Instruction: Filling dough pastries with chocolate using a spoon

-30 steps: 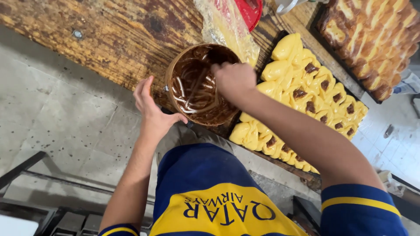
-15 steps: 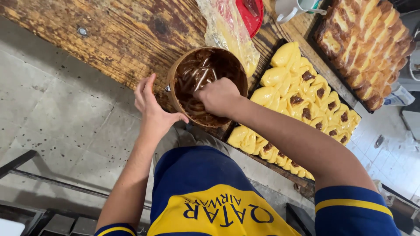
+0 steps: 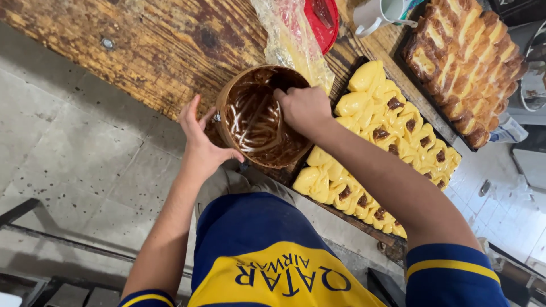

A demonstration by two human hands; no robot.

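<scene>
I see the left hand (image 3: 199, 142) spread open, palm and thumb braced against the brown tub (image 3: 259, 116) at its nine o'clock side. The right hand (image 3: 304, 108) is curled shut inside the rim at two o'clock (what it grips, I cannot tell). Tray of raw pastries (image 3: 381, 142) lies at three o'clock.

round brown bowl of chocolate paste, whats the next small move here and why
Probably lift a dab of paste out: the right hand is dipped inside the round brown bowl, the left hand braces its wall, and several pale yellow dough pieces on the dark tray lack filling.
</scene>
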